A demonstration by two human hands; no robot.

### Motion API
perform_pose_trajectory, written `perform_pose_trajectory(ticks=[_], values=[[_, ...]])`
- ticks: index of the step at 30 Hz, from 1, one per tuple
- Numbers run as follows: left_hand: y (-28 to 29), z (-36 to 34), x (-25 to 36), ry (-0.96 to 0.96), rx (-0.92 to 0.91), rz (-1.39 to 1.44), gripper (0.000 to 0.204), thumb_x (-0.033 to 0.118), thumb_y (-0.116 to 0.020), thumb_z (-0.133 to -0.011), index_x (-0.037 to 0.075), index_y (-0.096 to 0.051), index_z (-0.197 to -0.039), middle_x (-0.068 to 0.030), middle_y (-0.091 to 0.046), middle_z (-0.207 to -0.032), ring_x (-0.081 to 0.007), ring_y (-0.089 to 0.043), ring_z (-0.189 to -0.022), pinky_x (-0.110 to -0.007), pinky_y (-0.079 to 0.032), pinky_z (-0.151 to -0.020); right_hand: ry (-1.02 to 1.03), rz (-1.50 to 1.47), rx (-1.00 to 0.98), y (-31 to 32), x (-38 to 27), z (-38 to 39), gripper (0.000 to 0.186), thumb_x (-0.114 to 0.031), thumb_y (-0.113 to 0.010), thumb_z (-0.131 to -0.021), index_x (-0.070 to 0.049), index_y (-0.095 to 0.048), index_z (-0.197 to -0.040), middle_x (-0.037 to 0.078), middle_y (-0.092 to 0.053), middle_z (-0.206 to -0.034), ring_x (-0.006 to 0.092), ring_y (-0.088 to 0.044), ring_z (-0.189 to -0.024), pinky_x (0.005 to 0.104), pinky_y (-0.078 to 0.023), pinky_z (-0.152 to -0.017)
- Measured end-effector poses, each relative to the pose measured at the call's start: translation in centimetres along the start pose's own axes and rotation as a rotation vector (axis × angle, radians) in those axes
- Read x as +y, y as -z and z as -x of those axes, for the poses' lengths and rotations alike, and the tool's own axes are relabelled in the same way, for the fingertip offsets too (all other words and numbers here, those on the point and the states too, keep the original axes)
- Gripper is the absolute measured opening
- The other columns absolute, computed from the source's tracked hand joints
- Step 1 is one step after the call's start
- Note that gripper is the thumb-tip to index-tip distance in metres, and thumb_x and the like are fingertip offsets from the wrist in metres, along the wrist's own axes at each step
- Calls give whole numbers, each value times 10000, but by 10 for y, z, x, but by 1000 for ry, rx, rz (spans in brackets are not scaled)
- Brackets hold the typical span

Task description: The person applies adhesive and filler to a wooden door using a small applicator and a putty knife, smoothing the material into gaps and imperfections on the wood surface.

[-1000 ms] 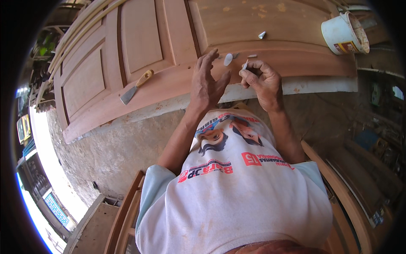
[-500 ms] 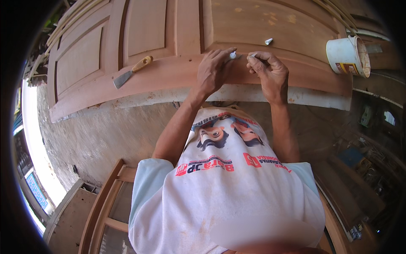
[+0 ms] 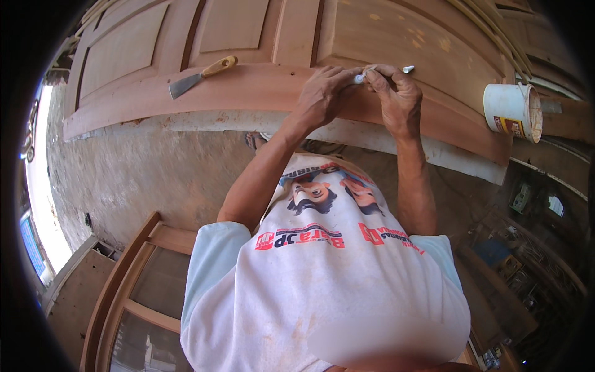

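Above the near edge of a brown wooden panel door (image 3: pixel 248 84), my left hand (image 3: pixel 322 93) is closed around a small tube whose white tip (image 3: pixel 359 79) pokes out past the fingers. My right hand (image 3: pixel 396 93) meets that tip with thumb and fingers pinched together. Whatever is between them is too small to make out. Just beyond the right fingers a small white cone-shaped cap (image 3: pixel 408 69) lies on the door. To the left rests a putty knife (image 3: pixel 204 75) with a yellowish wooden handle, its blade pointing toward the near left.
A white bucket (image 3: pixel 507 108) with smeared walls stands on the door's right end. Below the door is a stained concrete floor (image 3: pixel 180 164). A wooden frame with glass panes (image 3: pixel 149 273) is at the lower left. Dim clutter (image 3: pixel 502 260) lies at the right.
My hands have come together: the right fingers now touch the tube's white tip, where a gap showed before. The whole view has shifted and turned slightly.
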State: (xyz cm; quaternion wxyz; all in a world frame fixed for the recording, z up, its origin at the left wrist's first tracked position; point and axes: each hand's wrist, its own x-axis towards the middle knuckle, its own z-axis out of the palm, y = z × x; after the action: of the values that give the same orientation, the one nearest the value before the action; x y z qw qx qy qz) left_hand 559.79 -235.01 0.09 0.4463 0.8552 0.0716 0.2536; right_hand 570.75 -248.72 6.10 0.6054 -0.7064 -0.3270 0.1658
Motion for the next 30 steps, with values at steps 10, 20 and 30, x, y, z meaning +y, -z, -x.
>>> perform_pose_trajectory(ticks=[10,20,30], values=[[0,4,-4,-35,4,14,343,137,-672,-947,47,-657,-1277,-148,-694,-1154,-356,-618,-1090,-445,-478,-964,146,309,-78,-1,-11,0,95,-93,-742,-959,-27,-701,-1013,67,-750,-917,142,-703,-813,306,-570,-746],[6,0,-4,-71,-57,33,422,68,-660,-837,50,-648,-1259,-163,-674,-1118,-383,-606,-1082,-454,-474,-950,286,354,-122,6,2,-1,128,-68,-736,-949,-34,-662,-1047,114,-728,-965,245,-728,-873,355,-582,-774],[6,1,-2,-50,-40,17,423,90,-661,-867,60,-640,-1289,-151,-665,-1092,-377,-601,-1054,-457,-471,-931,242,280,-95,3,4,1,137,-67,-746,-938,-28,-667,-1043,119,-723,-964,264,-729,-867,371,-579,-757]])
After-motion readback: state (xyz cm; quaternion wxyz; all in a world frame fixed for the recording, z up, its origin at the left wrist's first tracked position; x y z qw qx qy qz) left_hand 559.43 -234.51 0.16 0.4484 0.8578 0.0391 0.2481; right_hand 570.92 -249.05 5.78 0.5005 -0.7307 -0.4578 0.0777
